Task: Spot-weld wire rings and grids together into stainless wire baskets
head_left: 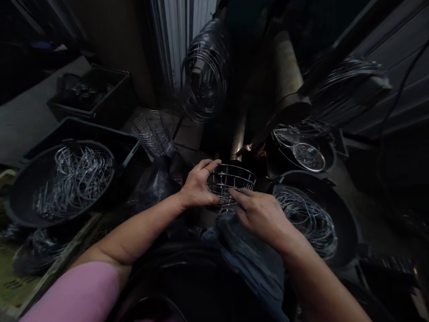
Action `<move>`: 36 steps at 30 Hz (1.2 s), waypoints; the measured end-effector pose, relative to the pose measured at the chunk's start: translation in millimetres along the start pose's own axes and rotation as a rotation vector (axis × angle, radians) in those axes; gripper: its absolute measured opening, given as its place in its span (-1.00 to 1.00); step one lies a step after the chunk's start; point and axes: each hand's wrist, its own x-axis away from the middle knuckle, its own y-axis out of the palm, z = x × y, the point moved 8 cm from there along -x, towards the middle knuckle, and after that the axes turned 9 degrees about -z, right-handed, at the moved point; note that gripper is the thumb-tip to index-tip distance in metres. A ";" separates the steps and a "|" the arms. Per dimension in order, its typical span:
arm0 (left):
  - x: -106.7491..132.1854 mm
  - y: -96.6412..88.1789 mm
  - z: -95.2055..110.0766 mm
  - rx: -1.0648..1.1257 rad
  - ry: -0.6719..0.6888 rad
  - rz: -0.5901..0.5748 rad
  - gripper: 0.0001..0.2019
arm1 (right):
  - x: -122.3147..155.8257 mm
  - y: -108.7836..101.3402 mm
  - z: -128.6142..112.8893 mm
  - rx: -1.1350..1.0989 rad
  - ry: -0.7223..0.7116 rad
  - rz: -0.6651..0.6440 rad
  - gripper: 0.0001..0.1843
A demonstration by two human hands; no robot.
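A round wire basket (233, 175) of thin metal rods is held in front of me, below a upright metal rod of a machine. My left hand (202, 184) grips its left side, thumb low and fingers over the rim. On the near side, my right hand (256, 210) has its fingers bent against the basket's wires; whether it pinches a small piece there is too dark to tell. Behind the basket stands the machine's copper-coloured tip (246, 148).
Black tubs of bent wire stand at left (20, 197) and right (348, 223). A stack of wire rings (152, 132) sits left of the machine. Wire coils (204, 80) hang ahead. A thick cylinder (288, 67) juts down. Crates (117, 85) line the left.
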 end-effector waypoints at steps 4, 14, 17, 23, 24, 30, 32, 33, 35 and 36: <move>-7.4 1.2 1.3 0.010 -0.010 0.022 -0.13 | 4.8 3.0 5.3 0.043 -0.048 0.137 -0.63; -24.7 -0.8 4.8 0.010 0.019 0.089 -0.15 | 3.3 -10.9 19.8 0.061 -0.106 0.297 -0.70; -26.7 0.3 4.3 0.024 0.013 0.074 -0.13 | 5.7 -14.9 22.0 -0.042 -0.132 0.358 -0.73; -31.3 1.8 -0.1 0.056 -0.026 0.055 -0.10 | 4.2 -19.7 25.0 -0.075 -0.181 0.430 -0.73; -32.6 1.2 -0.5 0.054 -0.029 0.056 -0.09 | 3.0 -21.1 25.6 -0.078 -0.185 0.442 -0.73; -45.8 -3.1 -4.5 0.064 -0.056 0.049 -0.08 | -8.3 -28.7 33.6 -0.083 -0.200 0.479 -0.77; -52.0 -3.3 -6.1 0.079 -0.060 0.047 -0.07 | -12.3 -31.4 38.3 -0.098 -0.200 0.479 -0.77; -55.1 -3.5 -6.8 0.088 -0.058 0.053 -0.07 | -14.5 -32.4 40.9 -0.105 -0.197 0.473 -0.78; -61.0 -3.1 -8.7 0.104 -0.061 0.061 -0.08 | -18.9 -33.3 46.7 -0.119 -0.182 0.457 -0.78; -63.6 -2.4 -10.0 0.112 -0.067 0.062 -0.08 | -20.9 -33.3 49.7 -0.131 -0.174 0.448 -0.79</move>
